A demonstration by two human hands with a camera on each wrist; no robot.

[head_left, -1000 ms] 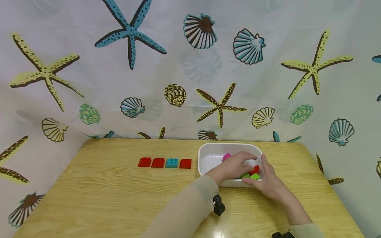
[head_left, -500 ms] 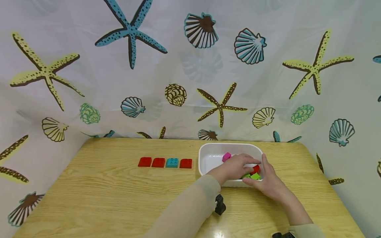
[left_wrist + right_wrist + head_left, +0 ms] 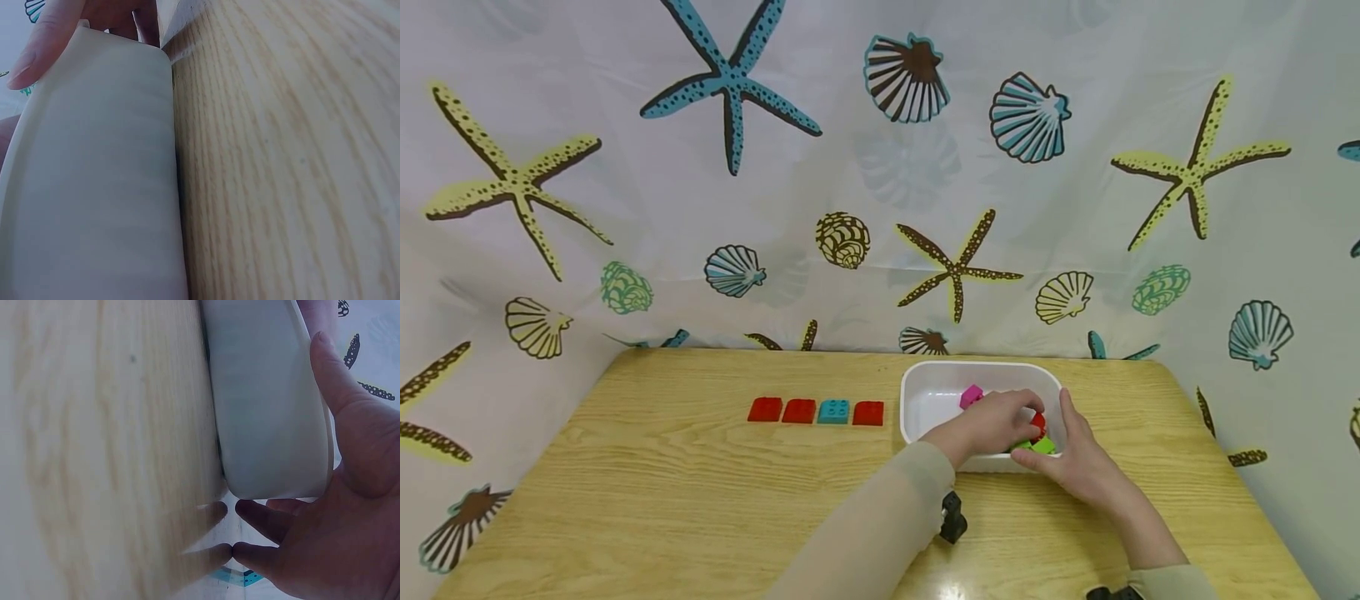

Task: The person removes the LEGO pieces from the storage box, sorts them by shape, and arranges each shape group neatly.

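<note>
In the head view my left hand [image 3: 998, 423] reaches into a white plastic bin [image 3: 925, 437]. Its index finger and thumb pinch a red toy block [image 3: 1038, 422] near the bin's right end. Green toy blocks [image 3: 1042, 446] lie just below that block, partly covered by the hand. A pink toy block [image 3: 972, 396] sits farther back in the bin. My right hand [image 3: 1086, 467] spreads around the bin's near right corner. In the right wrist view its thumb [image 3: 334, 372] rests along the rim, and its straight fingers [image 3: 262, 519] lie at the bin's outer end.
Left of the bin, a row of flat toy bricks lies on the wooden table [image 3: 715, 500]: red bricks [image 3: 765, 409] and a blue brick [image 3: 833, 411]. A white curtain [image 3: 790, 208] printed with starfish and shells surrounds the table's back and sides.
My left fingers have curled in and closed on the red block, which has tilted up and shifted slightly left. My right hand and the row of bricks have stayed in place.
</note>
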